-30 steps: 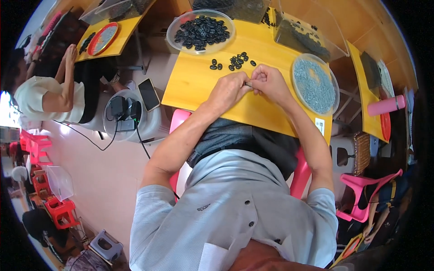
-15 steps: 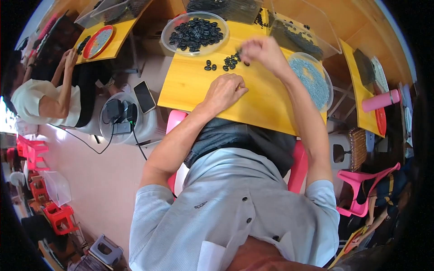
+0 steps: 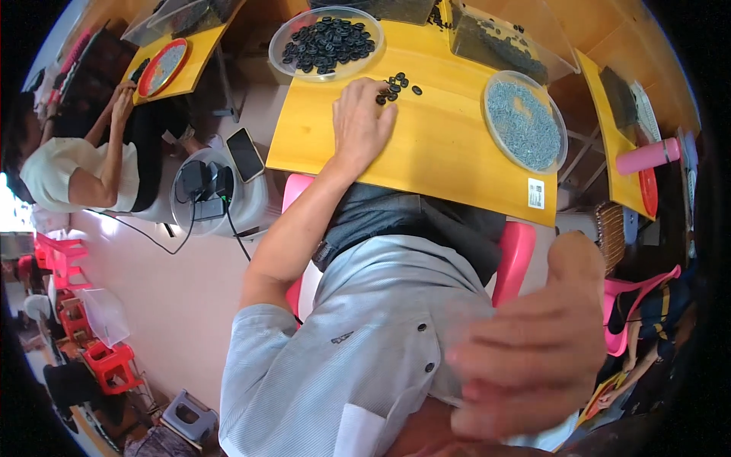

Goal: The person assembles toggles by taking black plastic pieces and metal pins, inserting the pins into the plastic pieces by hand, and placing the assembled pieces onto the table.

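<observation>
My left hand (image 3: 361,122) rests on the yellow table (image 3: 449,145). Its fingers reach forward and its thumb stands apart, beside a small group of black oval pieces with holes (image 3: 392,87). Some of these pieces may be under the fingers. My right hand (image 3: 537,343) is raised close in front of my chest, off the table. It looks loosely curled but is smeared by motion, and whether it holds anything is hidden. At the table's far left stands a clear round tub of similar black pieces (image 3: 331,44).
A round tray of small grey-blue parts (image 3: 525,122) sits on the table's right side. Clear bins (image 3: 502,49) with dark parts line the far edge. At left, a person (image 3: 84,167) sits by another table. A phone (image 3: 244,155) and black adapters (image 3: 202,186) lie on a stool.
My right hand has come from the black pieces back toward my chest. My left hand has moved forward, now covering where some loose pieces lay.
</observation>
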`<act>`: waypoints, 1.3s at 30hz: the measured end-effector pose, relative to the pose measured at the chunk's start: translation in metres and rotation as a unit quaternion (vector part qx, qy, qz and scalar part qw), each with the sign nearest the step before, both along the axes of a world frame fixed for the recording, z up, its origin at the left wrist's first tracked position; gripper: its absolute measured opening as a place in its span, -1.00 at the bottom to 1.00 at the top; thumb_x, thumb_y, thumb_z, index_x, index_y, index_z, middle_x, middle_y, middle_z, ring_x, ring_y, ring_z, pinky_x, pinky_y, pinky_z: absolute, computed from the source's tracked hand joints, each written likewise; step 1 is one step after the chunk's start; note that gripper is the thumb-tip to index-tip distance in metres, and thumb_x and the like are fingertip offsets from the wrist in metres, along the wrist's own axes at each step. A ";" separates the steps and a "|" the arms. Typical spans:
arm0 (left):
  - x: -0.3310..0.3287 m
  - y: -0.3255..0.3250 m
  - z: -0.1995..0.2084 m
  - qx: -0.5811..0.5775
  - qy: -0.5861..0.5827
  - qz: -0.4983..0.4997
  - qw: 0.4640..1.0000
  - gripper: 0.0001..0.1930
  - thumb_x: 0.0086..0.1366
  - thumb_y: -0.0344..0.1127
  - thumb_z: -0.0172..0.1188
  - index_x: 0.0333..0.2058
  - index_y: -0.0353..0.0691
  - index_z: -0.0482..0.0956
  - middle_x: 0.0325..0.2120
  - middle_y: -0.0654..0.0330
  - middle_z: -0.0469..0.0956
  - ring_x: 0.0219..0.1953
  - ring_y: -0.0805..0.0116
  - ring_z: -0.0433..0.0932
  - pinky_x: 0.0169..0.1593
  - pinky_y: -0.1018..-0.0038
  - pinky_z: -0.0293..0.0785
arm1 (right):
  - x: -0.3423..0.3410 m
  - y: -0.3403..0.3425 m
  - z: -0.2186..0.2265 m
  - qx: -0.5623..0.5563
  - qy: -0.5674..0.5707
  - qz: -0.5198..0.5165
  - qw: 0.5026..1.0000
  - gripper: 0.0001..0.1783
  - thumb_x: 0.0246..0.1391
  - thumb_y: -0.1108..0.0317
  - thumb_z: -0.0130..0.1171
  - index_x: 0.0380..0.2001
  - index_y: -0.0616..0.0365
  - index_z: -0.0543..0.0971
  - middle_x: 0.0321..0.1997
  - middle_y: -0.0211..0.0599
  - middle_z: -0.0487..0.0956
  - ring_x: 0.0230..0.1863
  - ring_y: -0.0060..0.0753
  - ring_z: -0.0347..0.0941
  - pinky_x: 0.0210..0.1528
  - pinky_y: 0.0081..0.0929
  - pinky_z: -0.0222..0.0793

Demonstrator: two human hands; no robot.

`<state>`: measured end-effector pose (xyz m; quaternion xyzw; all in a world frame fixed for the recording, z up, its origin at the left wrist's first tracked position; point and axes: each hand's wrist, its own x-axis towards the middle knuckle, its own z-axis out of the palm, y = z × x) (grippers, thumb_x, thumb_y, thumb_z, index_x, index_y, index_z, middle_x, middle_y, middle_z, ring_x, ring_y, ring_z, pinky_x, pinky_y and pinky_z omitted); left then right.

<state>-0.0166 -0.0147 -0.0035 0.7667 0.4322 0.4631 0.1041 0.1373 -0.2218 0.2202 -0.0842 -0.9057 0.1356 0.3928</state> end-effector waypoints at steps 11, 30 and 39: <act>0.010 0.039 -0.017 0.055 0.205 -0.010 0.977 -0.25 0.13 -0.01 0.41 0.12 -0.47 0.38 0.08 -0.31 0.40 0.16 -0.26 0.35 0.24 0.08 0.29 | 0.041 0.007 0.024 0.027 0.021 -0.085 0.996 -0.69 0.10 0.23 0.29 -0.14 0.16 0.69 -0.38 -0.20 0.65 -0.61 -0.58 0.39 -0.64 -0.70 0.11; 0.064 0.038 -0.015 0.024 0.146 -0.150 0.977 -0.75 0.30 -0.39 0.15 -0.09 -0.30 0.63 0.00 -0.06 0.55 0.10 -0.04 0.46 0.18 0.14 0.39 | 0.228 0.162 -0.137 -0.208 -0.200 -0.582 0.760 -0.73 0.08 0.45 0.20 -0.12 0.19 0.63 -0.24 -0.06 0.68 -0.16 -0.06 0.62 -0.09 -0.27 0.50; 0.062 0.031 -0.008 0.029 0.141 -0.113 0.983 -0.79 0.23 -0.35 0.25 -0.19 -0.29 0.67 -0.09 -0.02 0.59 0.01 0.02 0.53 0.09 0.18 0.44 | 0.239 0.194 -0.194 -0.259 -0.253 -0.579 0.731 -0.66 -0.09 0.45 0.26 -0.16 0.17 0.66 -0.23 -0.12 0.69 -0.18 -0.14 0.62 -0.07 -0.25 0.49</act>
